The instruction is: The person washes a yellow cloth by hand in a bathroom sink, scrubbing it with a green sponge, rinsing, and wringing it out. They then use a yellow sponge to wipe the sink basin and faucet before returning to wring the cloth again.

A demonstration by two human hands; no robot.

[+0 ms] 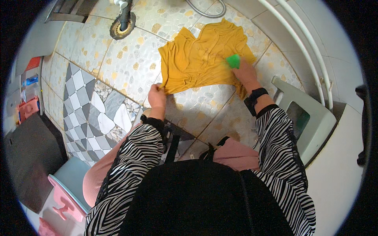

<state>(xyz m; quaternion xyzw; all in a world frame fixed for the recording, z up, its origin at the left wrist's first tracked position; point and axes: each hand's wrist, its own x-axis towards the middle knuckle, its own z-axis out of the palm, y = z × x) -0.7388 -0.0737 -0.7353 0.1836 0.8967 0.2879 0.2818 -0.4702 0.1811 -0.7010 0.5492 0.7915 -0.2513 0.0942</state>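
Observation:
A mustard-yellow garment (203, 56), crumpled and darker in patches, lies spread on the pebble-patterned floor tiles (133, 56). At its near left corner my left hand (157, 96) pinches the cloth between thumb and fingers. My right hand (246, 72) grips a small bright green object (233, 61) over the garment's right part. Motion blur hides whether the green object is a brush or a bar of soap. Part of the cloth hangs toward me beneath my right wrist.
A floor drain (122, 28) with a dark pipe sits at the upper left, and a metal shower hose (208, 13) curls at the top. To my right are a pale green plastic stool (313, 118) and white pipes (307, 38). A grey-and-white patterned mat (79, 115) lies left.

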